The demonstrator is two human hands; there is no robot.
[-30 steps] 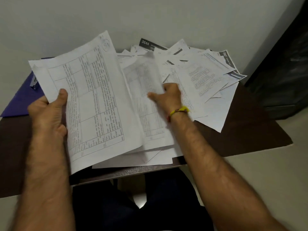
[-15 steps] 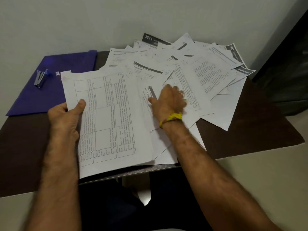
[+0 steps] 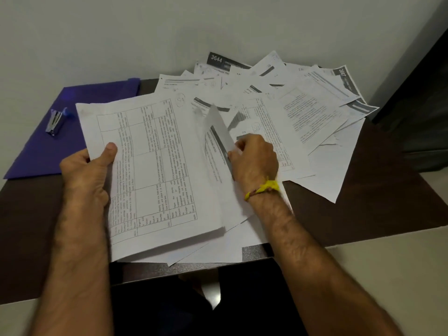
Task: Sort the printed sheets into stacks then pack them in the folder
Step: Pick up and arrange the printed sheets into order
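Just right of the gathered stack [image 3: 155, 170], gripped by the left hand [image 3: 87, 170], one loose sheet [image 3: 218, 139] is pinched upright by the right hand [image 3: 254, 161], closer one.

Plain pale wall [image 3: 145, 32]; dark brown table [image 3: 388, 202]; pale floor [image 3: 388, 275].

bare forearms, no sleeves; yellow thread band [image 3: 263, 189] on right wrist; dark trousers [image 3: 169, 306]
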